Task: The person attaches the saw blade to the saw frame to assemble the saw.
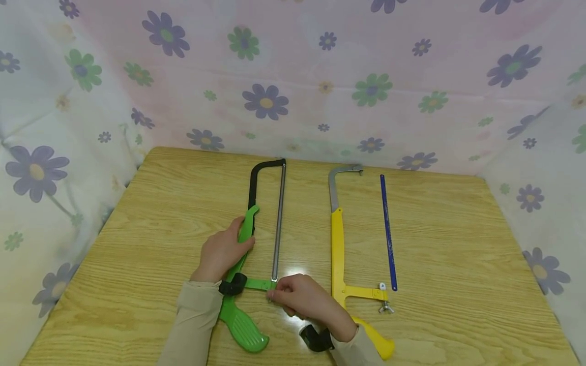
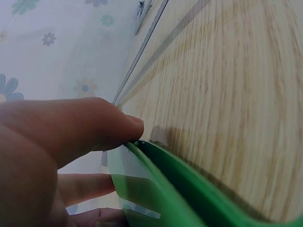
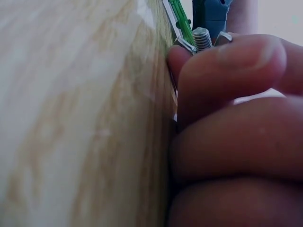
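A green hacksaw with a black front bow lies on the table, its grey blade running along the right side between both ends. My left hand grips the green frame midway; in the left wrist view the thumb presses its edge, with fingers on the far side. At the near end of the blade, my right hand pinches the wing nut. The threaded end of its bolt pokes out above the index finger, and the curled fingers hide the rest.
Right of the green saw lies a yellow hacksaw without a blade, its own wing nut at the near bracket. My right forearm overlaps its handle. A loose blue blade lies farther right. Flowered cloth surrounds the wooden table.
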`<state>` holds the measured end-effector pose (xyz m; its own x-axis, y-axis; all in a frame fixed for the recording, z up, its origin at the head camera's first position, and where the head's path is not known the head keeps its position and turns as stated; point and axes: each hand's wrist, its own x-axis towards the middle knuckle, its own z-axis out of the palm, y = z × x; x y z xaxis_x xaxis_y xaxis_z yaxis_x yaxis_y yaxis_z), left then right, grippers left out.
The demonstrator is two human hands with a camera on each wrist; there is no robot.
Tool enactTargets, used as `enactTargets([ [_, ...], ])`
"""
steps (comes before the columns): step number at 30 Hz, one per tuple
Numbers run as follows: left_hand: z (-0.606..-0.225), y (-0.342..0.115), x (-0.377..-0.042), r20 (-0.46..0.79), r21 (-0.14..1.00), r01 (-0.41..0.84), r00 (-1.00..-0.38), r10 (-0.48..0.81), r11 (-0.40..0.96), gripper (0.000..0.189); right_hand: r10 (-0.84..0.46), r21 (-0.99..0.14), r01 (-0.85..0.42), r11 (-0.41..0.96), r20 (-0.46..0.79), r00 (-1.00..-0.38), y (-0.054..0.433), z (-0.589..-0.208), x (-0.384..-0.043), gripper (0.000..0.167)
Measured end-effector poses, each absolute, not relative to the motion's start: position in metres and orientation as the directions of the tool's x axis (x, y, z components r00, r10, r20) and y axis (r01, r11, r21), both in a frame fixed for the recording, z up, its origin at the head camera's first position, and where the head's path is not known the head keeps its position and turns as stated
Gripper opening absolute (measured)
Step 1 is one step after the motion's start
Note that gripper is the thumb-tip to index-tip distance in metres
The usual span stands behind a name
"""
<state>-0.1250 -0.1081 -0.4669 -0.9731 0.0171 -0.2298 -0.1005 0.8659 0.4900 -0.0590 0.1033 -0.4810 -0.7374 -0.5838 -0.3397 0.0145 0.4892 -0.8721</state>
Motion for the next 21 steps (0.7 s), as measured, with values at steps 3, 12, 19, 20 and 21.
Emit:
enactTargets([
  [3, -0.4672, -0.1084, -0.1252, -0.230, 0.488, -0.102, -0.973, 0.016, 0.867, 0.065, -0.587, -0.871, 0.005, 0.491, -0.335, -0.737, 0.1031, -0.4810, -0.0589, 0.039],
  [12, -0.4680, -0.1083, -0.1269, -0.226, 0.483, -0.100, -0.974, 0.013, 0.870, 0.066, -0.572, -0.859, -0.005, 0.513, -0.337, -0.748, 0.1026, -0.4782, -0.0605, 0.032],
  [19, -0.4685, -0.1087, -0.1266, -0.237, 0.479, -0.108, -0.972, 0.010, 0.871, 0.066, -0.545, -0.828, -0.051, 0.559, -0.320, -0.775, 0.1022, -0.4778, -0.0594, 0.027],
  [20, -0.4683, -0.1088, -0.1265, -0.237, 0.480, -0.107, -0.971, 0.011, 0.871, 0.066, -0.544, -0.828, -0.050, 0.559, -0.320, -0.776, 0.1022, -0.4778, -0.0592, 0.027],
  [21, -0.4680, -0.1087, -0.1263, -0.237, 0.480, -0.107, -0.971, 0.012, 0.871, 0.066, -0.543, -0.828, -0.049, 0.559, -0.320, -0.776, 0.1023, -0.4779, -0.0591, 0.026],
])
